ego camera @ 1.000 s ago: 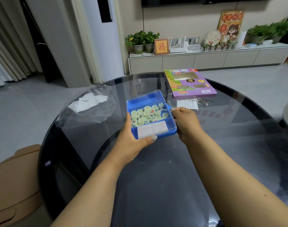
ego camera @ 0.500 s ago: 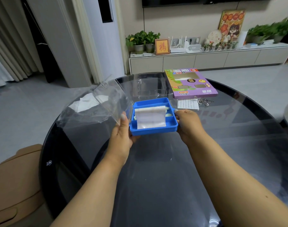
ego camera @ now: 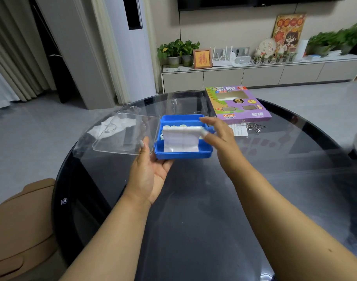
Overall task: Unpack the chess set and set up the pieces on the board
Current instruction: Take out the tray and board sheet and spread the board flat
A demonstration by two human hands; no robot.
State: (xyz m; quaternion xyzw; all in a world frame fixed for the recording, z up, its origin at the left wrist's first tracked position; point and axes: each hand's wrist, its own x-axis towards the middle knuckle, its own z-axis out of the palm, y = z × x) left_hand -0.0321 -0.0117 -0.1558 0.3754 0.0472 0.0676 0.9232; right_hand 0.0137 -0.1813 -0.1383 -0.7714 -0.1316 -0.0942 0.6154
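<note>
A blue plastic box [ego camera: 181, 155] is held above the dark glass table [ego camera: 194, 220]. Its clear hinged lid [ego camera: 125, 134] lies swung open to the left. A folded white sheet [ego camera: 180, 138] lies on top inside the box, and pale green round pieces [ego camera: 173, 126] show behind it. My left hand [ego camera: 149, 175] cradles the box from below, palm up, thumb against its left wall by the hinge. My right hand [ego camera: 220, 136] hovers at the box's right side with fingers spread, the thumb tip touching the right end of the sheet.
A purple game carton [ego camera: 238, 106] lies at the far side of the table beside a clear plastic insert [ego camera: 185, 102]. A small leaflet [ego camera: 239, 130] and metal wire rings [ego camera: 254, 126] lie in front of it. A crumpled plastic bag [ego camera: 88, 138] lies on the left. A tan chair [ego camera: 21, 230] stands lower left.
The clear lid went from closed to fully open on the left. My right hand let go of the box's right wall and moved over the folded sheet.
</note>
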